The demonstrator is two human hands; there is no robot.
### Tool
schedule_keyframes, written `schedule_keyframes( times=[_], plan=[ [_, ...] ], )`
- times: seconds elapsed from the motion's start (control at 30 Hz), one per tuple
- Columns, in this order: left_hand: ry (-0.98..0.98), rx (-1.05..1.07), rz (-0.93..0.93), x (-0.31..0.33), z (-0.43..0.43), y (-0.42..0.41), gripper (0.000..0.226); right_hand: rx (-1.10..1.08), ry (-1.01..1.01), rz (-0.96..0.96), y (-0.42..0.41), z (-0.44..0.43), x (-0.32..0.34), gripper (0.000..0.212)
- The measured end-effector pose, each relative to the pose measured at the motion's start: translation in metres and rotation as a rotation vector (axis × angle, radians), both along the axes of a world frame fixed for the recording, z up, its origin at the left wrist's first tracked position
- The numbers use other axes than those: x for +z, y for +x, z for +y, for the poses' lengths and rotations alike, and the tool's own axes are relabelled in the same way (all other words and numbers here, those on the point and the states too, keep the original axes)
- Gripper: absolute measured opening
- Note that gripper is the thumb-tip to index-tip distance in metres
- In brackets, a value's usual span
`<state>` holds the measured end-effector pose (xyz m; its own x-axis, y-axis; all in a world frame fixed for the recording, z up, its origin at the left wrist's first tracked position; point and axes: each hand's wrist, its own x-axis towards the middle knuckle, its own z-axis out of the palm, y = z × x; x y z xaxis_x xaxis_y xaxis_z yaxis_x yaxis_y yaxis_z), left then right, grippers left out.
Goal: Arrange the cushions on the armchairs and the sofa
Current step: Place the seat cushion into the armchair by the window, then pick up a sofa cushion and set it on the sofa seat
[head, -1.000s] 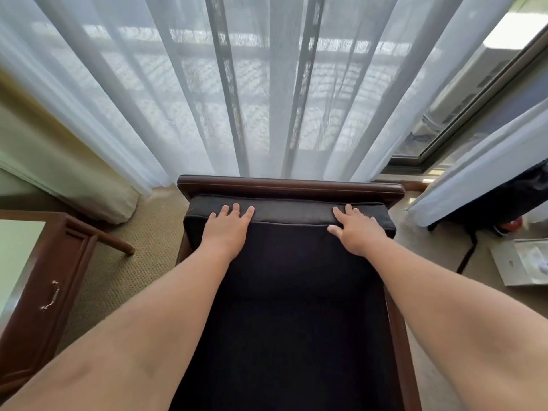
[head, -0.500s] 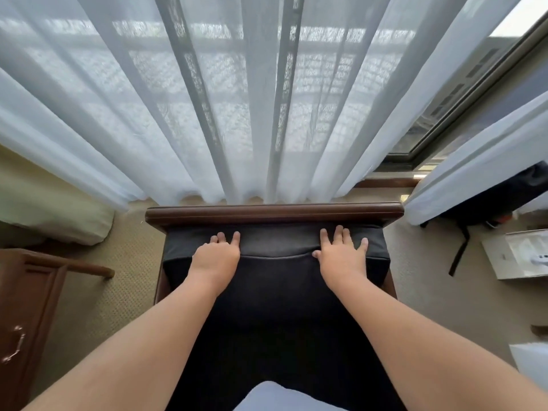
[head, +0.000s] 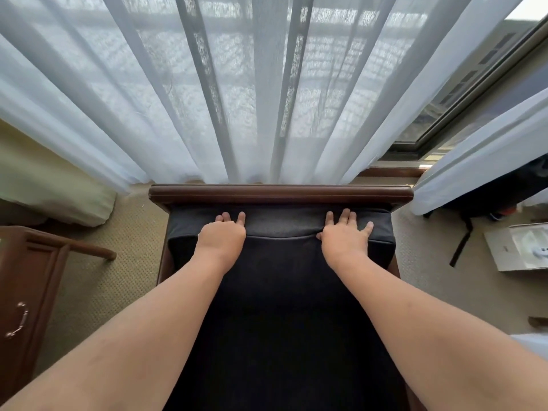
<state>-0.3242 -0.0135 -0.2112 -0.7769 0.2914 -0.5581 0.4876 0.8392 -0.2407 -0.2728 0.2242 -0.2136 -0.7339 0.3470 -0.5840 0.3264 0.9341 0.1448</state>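
Observation:
A dark back cushion [head: 281,222] stands against the brown wooden top rail [head: 280,192] of an armchair right below me. My left hand [head: 222,235] lies flat on the cushion's top edge at the left, fingers over the edge. At the right of the same edge rests my right hand [head: 344,237], fingers spread. Both palms press on the cushion without gripping it. The dark seat [head: 281,321] runs down between my forearms.
White sheer curtains [head: 237,99] hang just behind the chair. A wooden cabinet with a drawer handle [head: 26,292] stands at the left. On the carpet at the right lie a black bag [head: 489,197] and an open white box [head: 522,246].
My head has tipped further over the chair back, so the rail sits lower in view. Both hands stayed on the cushion's top edge and drew slightly closer to the rail.

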Motion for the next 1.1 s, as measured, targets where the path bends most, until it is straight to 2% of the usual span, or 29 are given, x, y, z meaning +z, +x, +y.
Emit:
schedule_keyframes(
  times=[0.17,0.33,0.5,0.57,0.7,0.77,0.83,0.93,1.1],
  plan=[
    [0.057,0.036,0.05,-0.006,-0.003,0.001,0.069,-0.004,0.004,0.038,0.002,0.002,-0.007,0.065],
    [0.21,0.14,0.14,-0.019,-0.009,0.018,0.07,0.032,0.03,0.108,0.011,0.004,-0.011,0.064],
    [0.373,0.35,0.213,-0.012,-0.014,0.083,0.09,0.122,-0.093,0.259,0.042,0.024,0.001,0.063],
    [0.427,0.465,0.1,-0.006,-0.012,0.119,0.098,0.184,-0.134,0.282,0.066,0.033,0.009,0.069],
    [0.486,0.6,-0.177,-0.003,-0.017,0.205,0.089,0.329,-0.129,0.297,0.132,0.035,0.014,0.08],
    [0.535,0.652,-0.267,-0.003,-0.023,0.243,0.086,0.397,-0.23,0.233,0.167,0.029,0.017,0.077],
    [0.601,0.712,-0.327,0.002,-0.027,0.266,0.08,0.377,-0.341,0.131,0.195,0.021,0.02,0.075],
    [0.679,0.775,-0.317,0.026,-0.031,0.288,0.066,0.334,-0.41,0.087,0.218,0.01,0.026,0.066],
    [0.876,0.95,-0.181,0.074,-0.045,0.336,0.047,0.508,-0.483,0.134,0.239,-0.021,0.064,0.04]
  ],
)
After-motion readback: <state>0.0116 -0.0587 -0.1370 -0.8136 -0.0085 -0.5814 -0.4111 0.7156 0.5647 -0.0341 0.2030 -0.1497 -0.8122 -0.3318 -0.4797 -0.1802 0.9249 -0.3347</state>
